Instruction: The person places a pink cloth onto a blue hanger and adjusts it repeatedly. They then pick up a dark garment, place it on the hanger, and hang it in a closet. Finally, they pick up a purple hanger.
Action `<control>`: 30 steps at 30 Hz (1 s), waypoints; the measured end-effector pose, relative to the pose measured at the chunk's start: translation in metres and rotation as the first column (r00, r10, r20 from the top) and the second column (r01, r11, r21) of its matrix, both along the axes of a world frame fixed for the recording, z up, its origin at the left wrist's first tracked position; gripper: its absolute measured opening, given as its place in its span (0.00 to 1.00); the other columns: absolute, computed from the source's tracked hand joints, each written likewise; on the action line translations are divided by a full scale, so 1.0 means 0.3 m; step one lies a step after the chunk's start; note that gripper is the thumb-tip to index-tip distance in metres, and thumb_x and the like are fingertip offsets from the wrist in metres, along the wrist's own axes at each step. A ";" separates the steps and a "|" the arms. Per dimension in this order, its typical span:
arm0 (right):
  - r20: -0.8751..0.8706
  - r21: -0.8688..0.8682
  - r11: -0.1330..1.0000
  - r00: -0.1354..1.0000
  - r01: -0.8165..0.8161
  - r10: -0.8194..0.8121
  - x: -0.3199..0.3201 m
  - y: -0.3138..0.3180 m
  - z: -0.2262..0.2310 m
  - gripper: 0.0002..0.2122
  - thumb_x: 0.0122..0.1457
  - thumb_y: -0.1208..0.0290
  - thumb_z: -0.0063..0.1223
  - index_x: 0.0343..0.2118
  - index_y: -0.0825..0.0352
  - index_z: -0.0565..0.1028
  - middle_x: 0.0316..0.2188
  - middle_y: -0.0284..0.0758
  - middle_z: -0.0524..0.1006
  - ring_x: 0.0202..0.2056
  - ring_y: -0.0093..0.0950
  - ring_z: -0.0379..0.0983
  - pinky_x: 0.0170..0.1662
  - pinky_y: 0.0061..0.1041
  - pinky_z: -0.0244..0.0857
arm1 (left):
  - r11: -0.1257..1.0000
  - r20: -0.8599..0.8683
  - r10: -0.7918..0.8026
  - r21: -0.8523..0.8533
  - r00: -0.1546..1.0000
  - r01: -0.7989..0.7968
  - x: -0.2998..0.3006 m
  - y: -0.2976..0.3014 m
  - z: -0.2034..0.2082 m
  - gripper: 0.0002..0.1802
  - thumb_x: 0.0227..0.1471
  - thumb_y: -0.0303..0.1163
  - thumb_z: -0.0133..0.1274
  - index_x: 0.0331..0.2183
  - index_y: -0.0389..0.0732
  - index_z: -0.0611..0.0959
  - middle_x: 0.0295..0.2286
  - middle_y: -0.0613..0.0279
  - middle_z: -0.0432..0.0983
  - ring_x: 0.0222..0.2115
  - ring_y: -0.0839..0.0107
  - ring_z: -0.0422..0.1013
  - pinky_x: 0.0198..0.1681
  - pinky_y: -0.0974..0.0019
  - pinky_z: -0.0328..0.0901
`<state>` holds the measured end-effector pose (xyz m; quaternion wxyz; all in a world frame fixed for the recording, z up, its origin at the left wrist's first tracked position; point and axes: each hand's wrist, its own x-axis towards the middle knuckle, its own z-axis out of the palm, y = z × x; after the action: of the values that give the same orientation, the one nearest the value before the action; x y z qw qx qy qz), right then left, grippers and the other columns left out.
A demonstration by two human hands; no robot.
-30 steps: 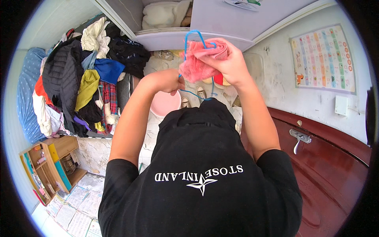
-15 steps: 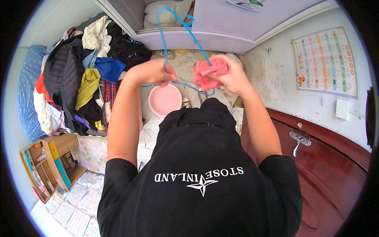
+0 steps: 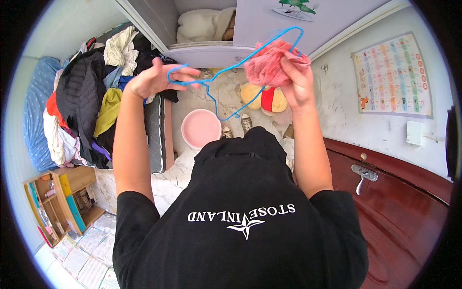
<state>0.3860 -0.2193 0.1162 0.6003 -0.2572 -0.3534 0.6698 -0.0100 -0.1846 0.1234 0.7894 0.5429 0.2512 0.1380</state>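
Both hands are raised overhead: the left hand (image 3: 153, 79) has its grip pinched around one end of a blue wire hanger (image 3: 226, 77), thumb and fingers closed on the thin rod, while the right hand (image 3: 297, 82) has its grip clamped on a bunched pink cloth (image 3: 268, 65) together with the hanger's far end. The hanger is slim, bright blue and bent, running slantwise between the two grips, with a loop dipping below them. The cloth looks soft, crumpled into a ball, and sits at the inner side of the right grip, touching the wire.

Below the grips, on the pale marble floor (image 3: 185, 173), stand a round pink basin (image 3: 200, 127), a pair of shoes (image 3: 237, 126) and a yellow stuffed toy (image 3: 262, 96). Left of the left grip a bed (image 3: 33, 111) carries a heap of clothes (image 3: 91, 96). Just beyond the grips a grey cabinet (image 3: 211, 50) stands open, its shelf edge close to the hanger. A dark red door (image 3: 399, 212) lies to the right.
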 end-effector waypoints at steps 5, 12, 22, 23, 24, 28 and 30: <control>-0.200 0.027 0.997 0.978 0.071 -0.064 -0.050 0.006 0.070 0.19 0.68 0.74 0.55 0.60 0.72 0.72 0.57 0.49 0.77 0.58 0.41 0.76 0.61 0.43 0.72 | 0.978 0.140 0.191 0.054 0.971 -0.200 0.217 -0.179 -0.267 0.58 0.47 0.59 0.66 0.70 0.39 0.63 0.65 0.45 0.66 0.66 0.54 0.63 0.70 0.45 0.51; -0.037 -0.041 0.994 0.994 0.100 -0.102 -0.046 -0.017 0.076 0.15 0.68 0.74 0.57 0.56 0.69 0.76 0.52 0.39 0.81 0.54 0.35 0.79 0.60 0.39 0.72 | 0.893 0.263 0.350 -0.385 0.899 -0.235 0.474 -0.458 -0.348 0.35 0.59 0.30 0.61 0.66 0.39 0.72 0.51 0.47 0.80 0.40 0.66 0.77 0.52 0.60 0.72; -0.276 -0.044 0.977 0.938 0.208 -0.212 -0.032 -0.061 0.039 0.17 0.67 0.76 0.57 0.58 0.67 0.74 0.54 0.37 0.79 0.55 0.33 0.77 0.61 0.38 0.71 | 0.909 0.065 0.400 -0.158 0.914 -0.387 0.477 -0.510 -0.314 0.23 0.57 0.18 0.58 0.55 0.37 0.85 0.35 0.56 0.82 0.33 0.69 0.76 0.40 0.64 0.73; -0.217 -0.044 0.975 0.951 0.216 -0.220 -0.016 -0.059 0.030 0.16 0.67 0.76 0.58 0.57 0.67 0.75 0.53 0.37 0.80 0.54 0.33 0.78 0.60 0.38 0.72 | 0.910 0.021 0.385 -0.173 0.923 -0.376 0.475 -0.511 -0.313 0.23 0.57 0.17 0.58 0.54 0.37 0.85 0.34 0.57 0.82 0.32 0.69 0.76 0.40 0.64 0.73; -0.144 -0.086 0.973 0.964 0.214 -0.225 0.000 -0.056 0.025 0.16 0.66 0.77 0.59 0.56 0.68 0.76 0.52 0.37 0.80 0.53 0.32 0.78 0.58 0.37 0.73 | 0.911 -0.023 0.370 -0.188 0.929 -0.368 0.467 -0.513 -0.312 0.22 0.56 0.17 0.58 0.53 0.37 0.86 0.33 0.57 0.82 0.32 0.69 0.76 0.39 0.64 0.72; 0.005 -0.170 0.959 0.973 0.228 -0.231 0.064 -0.046 0.014 0.15 0.63 0.79 0.62 0.53 0.69 0.78 0.48 0.37 0.82 0.48 0.31 0.81 0.54 0.35 0.76 | 0.889 -0.104 0.378 -0.235 0.920 -0.392 0.429 -0.519 -0.269 0.22 0.54 0.15 0.58 0.51 0.35 0.87 0.32 0.59 0.81 0.31 0.68 0.77 0.39 0.64 0.73; 0.032 -0.163 0.956 0.970 0.244 -0.242 0.093 -0.050 0.017 0.15 0.63 0.79 0.62 0.53 0.70 0.78 0.47 0.37 0.83 0.47 0.31 0.81 0.53 0.34 0.77 | 0.905 -0.082 0.341 -0.242 0.937 -0.350 0.390 -0.529 -0.270 0.21 0.53 0.14 0.57 0.50 0.33 0.87 0.33 0.60 0.82 0.33 0.67 0.78 0.42 0.63 0.75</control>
<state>0.4140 -0.2341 0.1214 0.6525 -0.3513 -0.2658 0.6166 0.1071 -0.3432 0.0423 0.8102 0.3874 0.3736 0.2324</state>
